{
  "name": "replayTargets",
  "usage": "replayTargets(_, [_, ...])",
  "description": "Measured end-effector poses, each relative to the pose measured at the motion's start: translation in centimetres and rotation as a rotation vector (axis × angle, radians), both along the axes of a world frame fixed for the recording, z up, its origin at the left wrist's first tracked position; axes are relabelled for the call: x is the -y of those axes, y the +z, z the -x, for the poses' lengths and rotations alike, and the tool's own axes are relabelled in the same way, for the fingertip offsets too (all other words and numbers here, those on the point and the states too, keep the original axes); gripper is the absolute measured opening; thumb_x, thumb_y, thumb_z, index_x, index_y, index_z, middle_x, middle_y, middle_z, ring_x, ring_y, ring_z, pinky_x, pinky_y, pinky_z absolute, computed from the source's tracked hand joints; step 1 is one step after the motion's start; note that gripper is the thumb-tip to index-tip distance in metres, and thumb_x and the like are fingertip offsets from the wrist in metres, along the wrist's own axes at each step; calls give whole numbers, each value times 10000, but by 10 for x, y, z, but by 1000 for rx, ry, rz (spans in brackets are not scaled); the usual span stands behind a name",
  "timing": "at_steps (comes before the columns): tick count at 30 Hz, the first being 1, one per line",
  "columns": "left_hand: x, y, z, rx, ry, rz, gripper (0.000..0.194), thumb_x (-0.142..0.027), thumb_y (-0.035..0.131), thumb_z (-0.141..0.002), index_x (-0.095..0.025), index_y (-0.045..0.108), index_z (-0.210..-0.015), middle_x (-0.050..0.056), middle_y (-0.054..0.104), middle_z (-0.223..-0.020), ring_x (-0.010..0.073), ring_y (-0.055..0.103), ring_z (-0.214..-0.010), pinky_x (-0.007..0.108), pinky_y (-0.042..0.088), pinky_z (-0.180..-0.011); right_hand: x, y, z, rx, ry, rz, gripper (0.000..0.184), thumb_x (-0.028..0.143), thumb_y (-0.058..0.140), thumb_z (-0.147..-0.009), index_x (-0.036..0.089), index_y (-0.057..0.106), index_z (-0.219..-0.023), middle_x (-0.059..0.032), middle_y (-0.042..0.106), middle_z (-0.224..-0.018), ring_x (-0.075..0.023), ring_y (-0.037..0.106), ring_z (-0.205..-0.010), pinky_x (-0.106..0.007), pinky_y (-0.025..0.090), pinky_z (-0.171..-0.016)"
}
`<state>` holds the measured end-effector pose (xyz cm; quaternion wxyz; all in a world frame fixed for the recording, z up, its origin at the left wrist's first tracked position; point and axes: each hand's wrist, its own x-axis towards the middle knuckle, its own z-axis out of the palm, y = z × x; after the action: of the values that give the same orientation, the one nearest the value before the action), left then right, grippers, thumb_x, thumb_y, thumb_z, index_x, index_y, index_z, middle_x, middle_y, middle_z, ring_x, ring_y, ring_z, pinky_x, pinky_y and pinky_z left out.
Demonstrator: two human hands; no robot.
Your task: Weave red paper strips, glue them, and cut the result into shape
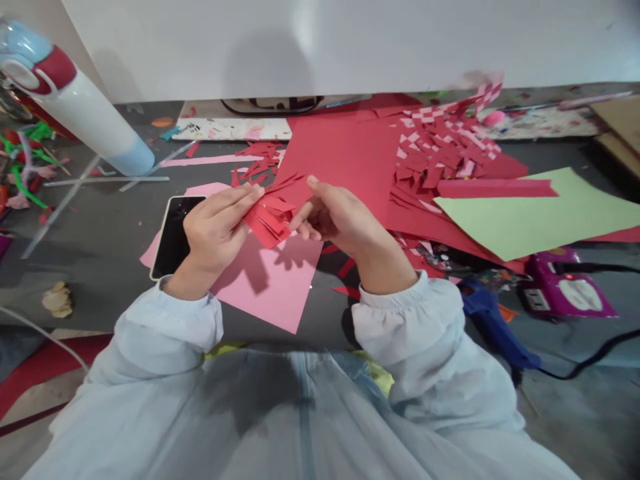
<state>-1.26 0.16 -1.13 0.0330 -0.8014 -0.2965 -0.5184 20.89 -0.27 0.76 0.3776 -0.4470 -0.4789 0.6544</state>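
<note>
My left hand is closed on a piece of red paper with slits cut in it, so that narrow strips spread from it. The paper is held above a pink sheet and casts a shadow there. My right hand is at the right edge of the slit paper, its thumb raised apart from the loosely bent fingers. Whether a fingertip touches a strip, I cannot tell. A phone lies partly beneath my left hand and wrist.
Behind my hands lie a large red sheet and a heap of red and checkered paper pieces. To the right are a pale green sheet, a blue glue gun and a purple box. A white bottle stands at the left.
</note>
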Motion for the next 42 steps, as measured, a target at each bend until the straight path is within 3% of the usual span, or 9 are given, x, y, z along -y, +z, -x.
replayTargets(7, [-3, 3, 6, -87, 204, -30, 332, -141, 608, -911, -281, 747, -1179, -2, 794, -1125, 163, 757, -1014, 291, 600, -919, 2, -1, -2, -13, 45, -22, 760, 829, 467, -841, 127, 748, -765, -40, 629, -511, -71, 410, -376, -247, 249, -374])
replayTargets(10, [-3, 5, 8, -167, 141, 1, 329, -179, 580, -929, -290, 739, -1195, 6, 788, -1147, 168, 746, -1059, 310, 587, -950, 3, -2, 4, -37, 70, -13, 707, 830, 526, -806, 151, 692, -703, -37, 632, -533, -75, 430, -393, -246, 257, -376])
replayTargets(16, [1, 9, 4, -217, 20, 296, 253, -353, 569, -955, -326, 783, -1089, 6, 787, -1138, 216, 712, -1144, 401, 564, -1025, 2, -8, 15, -118, 74, -33, 604, 789, 703, -678, 190, 630, -644, 18, 581, -567, -67, 456, -447, -227, 269, -394])
replayTargets(23, [0, 9, 1, -184, -66, 373, 208, -441, 685, -886, -361, 775, -1057, -1, 752, -1224, 237, 655, -1226, 452, 488, -1125, 2, -11, 18, -213, -15, -30, 508, 635, 849, -611, 192, 610, -674, 60, 525, -553, -56, 458, -479, -189, 308, -429])
replayTargets(30, [-3, 6, -4, -148, 44, 272, 383, -367, 617, -914, -305, 656, -1289, 46, 637, -1425, 273, 557, -1359, 480, 406, -1182, -1, -16, 16, -221, -129, -38, 449, 555, 856, -649, 192, 594, -685, 58, 526, -562, -53, 447, -473, -195, 317, -430])
replayTargets(33, [-3, 5, -6, 0, 80, 410, 484, -397, 602, -911, -267, 576, -1377, 81, 595, -1463, 272, 550, -1361, 437, 485, -1106, -3, -16, 14, -199, -187, -58, 436, 560, 843, -664, 195, 609, -705, 49, 546, -581, -56, 455, -482, -201, 332, -438])
replayTargets(35, [-3, 5, -8, 173, 44, 611, 485, -413, 588, -913, -248, 572, -1368, 97, 652, -1375, 252, 634, -1246, 384, 568, -966, -3, -16, 14, -181, -210, -91, 433, 569, 837, -673, 197, 619, -706, 42, 557, -586, -63, 467, -488, -209, 350, -445])
replayTargets(39, [-3, 11, -13, 512, -106, 1114, 413, -511, 522, -937, -191, 691, -1137, 96, 760, -976, 189, 731, -857, 296, 586, -710, -1, -17, 15, -116, -176, -202, 437, 587, 798, -731, 198, 612, -662, 36, 545, -561, -73, 475, -485, -229, 373, -456])
replayTargets(42, [-1, 17, -15, 577, -240, 1246, 405, -570, 691, -823, -179, 715, -926, 58, 738, -827, 153, 692, -728, 279, 569, -678, 0, -17, 15, -48, -136, -266, 461, 603, 774, -754, 200, 592, -624, 39, 520, -521, -76, 456, -466, -244, 368, -457])
